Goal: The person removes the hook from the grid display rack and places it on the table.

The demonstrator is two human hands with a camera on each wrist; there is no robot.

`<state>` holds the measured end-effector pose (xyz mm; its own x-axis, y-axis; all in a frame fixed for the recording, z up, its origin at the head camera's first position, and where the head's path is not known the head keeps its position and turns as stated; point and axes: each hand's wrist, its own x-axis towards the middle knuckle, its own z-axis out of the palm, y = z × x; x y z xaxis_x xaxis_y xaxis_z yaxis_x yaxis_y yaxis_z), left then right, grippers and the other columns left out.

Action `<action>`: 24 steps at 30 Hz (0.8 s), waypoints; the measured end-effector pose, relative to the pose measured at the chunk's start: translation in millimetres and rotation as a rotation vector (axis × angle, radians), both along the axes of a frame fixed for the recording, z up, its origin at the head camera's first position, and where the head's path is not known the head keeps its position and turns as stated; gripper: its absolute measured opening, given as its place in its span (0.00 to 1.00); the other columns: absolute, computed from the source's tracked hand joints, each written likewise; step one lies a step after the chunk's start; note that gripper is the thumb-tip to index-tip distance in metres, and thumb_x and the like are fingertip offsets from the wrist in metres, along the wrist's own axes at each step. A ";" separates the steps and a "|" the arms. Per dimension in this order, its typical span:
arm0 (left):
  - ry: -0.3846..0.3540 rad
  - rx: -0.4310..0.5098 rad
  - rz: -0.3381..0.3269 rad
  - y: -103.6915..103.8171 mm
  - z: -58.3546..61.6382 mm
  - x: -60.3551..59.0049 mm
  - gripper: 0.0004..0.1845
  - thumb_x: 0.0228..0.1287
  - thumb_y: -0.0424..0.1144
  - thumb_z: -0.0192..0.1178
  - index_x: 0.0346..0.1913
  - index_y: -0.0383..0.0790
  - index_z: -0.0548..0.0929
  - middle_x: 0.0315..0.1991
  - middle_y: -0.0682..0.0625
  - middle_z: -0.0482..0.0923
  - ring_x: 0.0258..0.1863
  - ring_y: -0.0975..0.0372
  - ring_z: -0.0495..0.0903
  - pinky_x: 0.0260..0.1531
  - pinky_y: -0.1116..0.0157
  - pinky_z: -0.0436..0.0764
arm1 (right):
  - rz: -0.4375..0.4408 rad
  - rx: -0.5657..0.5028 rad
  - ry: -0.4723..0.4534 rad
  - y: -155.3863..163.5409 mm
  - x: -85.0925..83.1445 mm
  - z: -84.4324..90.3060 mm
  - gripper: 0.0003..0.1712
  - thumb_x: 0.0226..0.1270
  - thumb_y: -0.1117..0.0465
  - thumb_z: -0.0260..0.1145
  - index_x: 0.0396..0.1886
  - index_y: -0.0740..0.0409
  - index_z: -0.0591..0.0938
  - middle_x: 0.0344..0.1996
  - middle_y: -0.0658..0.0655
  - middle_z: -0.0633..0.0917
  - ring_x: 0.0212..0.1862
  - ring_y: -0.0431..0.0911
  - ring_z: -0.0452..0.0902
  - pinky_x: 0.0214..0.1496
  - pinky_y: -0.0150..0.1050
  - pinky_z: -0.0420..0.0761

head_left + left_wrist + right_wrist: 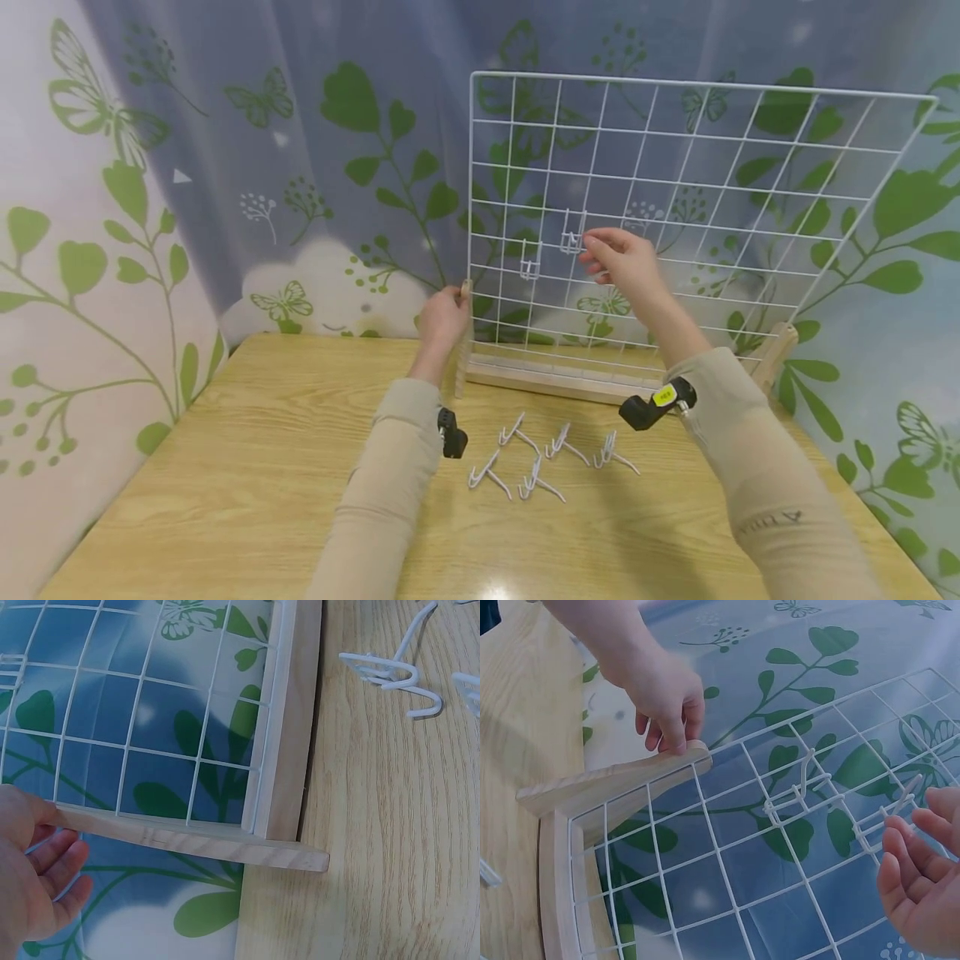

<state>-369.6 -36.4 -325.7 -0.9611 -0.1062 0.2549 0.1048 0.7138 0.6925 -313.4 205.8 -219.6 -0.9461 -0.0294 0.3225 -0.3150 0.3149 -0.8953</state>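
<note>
A white wire grid panel [678,179] stands in a wooden base [555,379] with wooden side pieces. My left hand [444,318] pinches the upper end of the left wooden side piece [187,844], thumb on the wood and the other fingers loosely bent. Two white wire hooks hang on the grid: a lower left hook [529,265] and an upper right hook [572,240]. Close beside the upper right hook is my right hand [626,265], its fingers loosely bent; the hook's prong [911,791] shows free of them. Whether a fingertip touches that hook's base is unclear.
Several loose white hooks [542,482] lie on the wooden table [247,467] in front of the base. Behind the grid hangs a blue and white curtain [300,208] printed with green leaves and butterflies. The right wooden side piece [776,350] stands near the table's right side.
</note>
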 end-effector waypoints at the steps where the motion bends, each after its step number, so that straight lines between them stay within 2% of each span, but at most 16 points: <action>1: 0.002 0.000 -0.001 0.2 0.3 -0.2 0.16 0.68 0.43 0.51 0.54 0.40 0.78 0.45 0.44 0.80 0.42 0.51 0.79 0.39 0.56 0.77 | 0.000 -0.005 -0.004 -0.7 -1.1 1.0 0.23 0.69 0.56 0.57 0.57 0.69 0.72 0.28 0.44 0.81 0.29 0.37 0.76 0.31 0.27 0.77; 9: 0.011 -0.006 0.008 0.6 1.4 -0.9 0.16 0.68 0.43 0.52 0.54 0.41 0.78 0.45 0.44 0.80 0.42 0.51 0.79 0.39 0.57 0.77 | -0.005 -0.025 -0.042 -7.2 -13.3 6.4 0.23 0.69 0.56 0.57 0.57 0.67 0.73 0.27 0.45 0.82 0.27 0.36 0.75 0.31 0.28 0.77; 18: 0.007 0.006 0.000 -0.2 1.0 0.7 0.17 0.68 0.42 0.51 0.54 0.40 0.77 0.47 0.43 0.80 0.43 0.50 0.79 0.40 0.56 0.77 | -0.024 -0.027 -0.085 -18.4 -17.0 12.2 0.21 0.69 0.57 0.57 0.56 0.67 0.74 0.27 0.45 0.82 0.27 0.36 0.76 0.29 0.27 0.77; 24: 0.007 0.016 -0.007 -0.1 -0.5 1.6 0.16 0.68 0.42 0.51 0.53 0.39 0.78 0.46 0.43 0.80 0.42 0.50 0.79 0.40 0.56 0.77 | -0.038 -0.105 -0.097 -19.9 -21.1 9.8 0.18 0.68 0.61 0.58 0.52 0.68 0.76 0.24 0.44 0.82 0.26 0.36 0.77 0.27 0.26 0.76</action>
<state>-368.0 -36.5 -326.2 -0.9601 -0.1035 0.2599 0.1146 0.7021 0.7028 -334.5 185.9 -209.8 -0.9728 0.0356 0.2289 -0.2151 0.2283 -0.9495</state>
